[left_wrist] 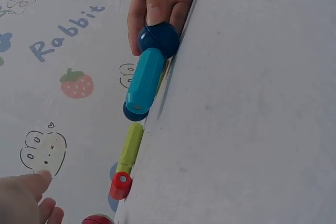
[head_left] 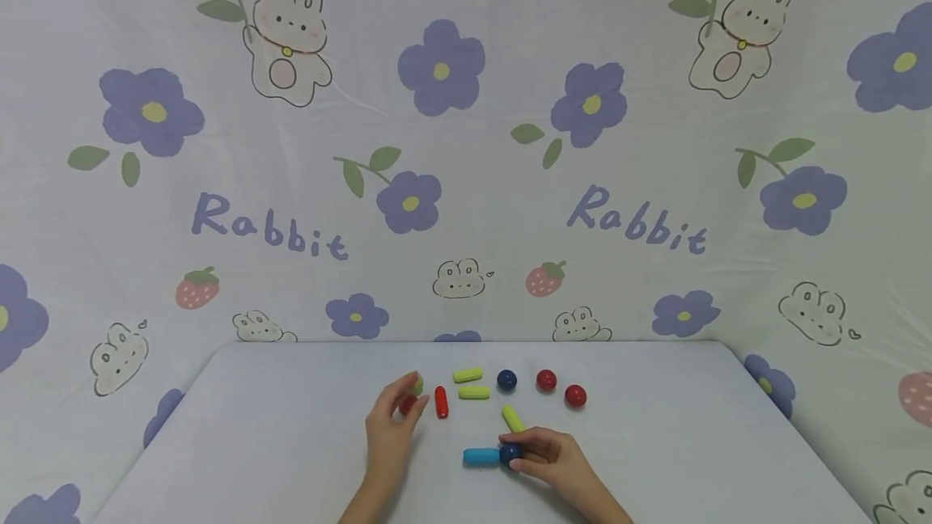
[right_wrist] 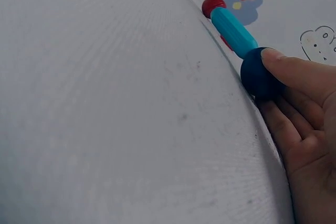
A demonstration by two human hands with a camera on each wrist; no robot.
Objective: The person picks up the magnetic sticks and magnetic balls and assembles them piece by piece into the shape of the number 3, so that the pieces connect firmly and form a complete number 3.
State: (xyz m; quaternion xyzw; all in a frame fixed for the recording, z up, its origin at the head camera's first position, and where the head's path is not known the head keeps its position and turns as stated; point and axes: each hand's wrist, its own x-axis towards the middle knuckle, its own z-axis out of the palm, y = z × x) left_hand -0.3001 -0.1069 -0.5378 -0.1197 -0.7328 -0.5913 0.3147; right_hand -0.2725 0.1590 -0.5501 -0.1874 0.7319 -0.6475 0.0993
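Well short of the far edge of the white table (head_left: 291, 443), the right hand (head_left: 551, 458) pinched a dark blue ball (head_left: 509, 453) between thumb and fingers, and a light blue stick (head_left: 481, 457) met that ball end-on. The stick's long axis ran roughly parallel to the far edge, its free end pointing away from the grip toward the table's left edge. From that end, a red ball (head_left: 408, 406) lay farther left and closer to the far edge, with the left hand (head_left: 387, 422) the nearer one to it. That hand's fingers were parted and clasped nothing; I could not tell whether they brushed the red ball. Partly hidden behind them was a yellow-green piece (head_left: 418, 385). Just right lay a red stick (head_left: 441, 402), aimed at the far edge, and a yellow-green stick (head_left: 513, 419) slanted just beyond the right fingertips.
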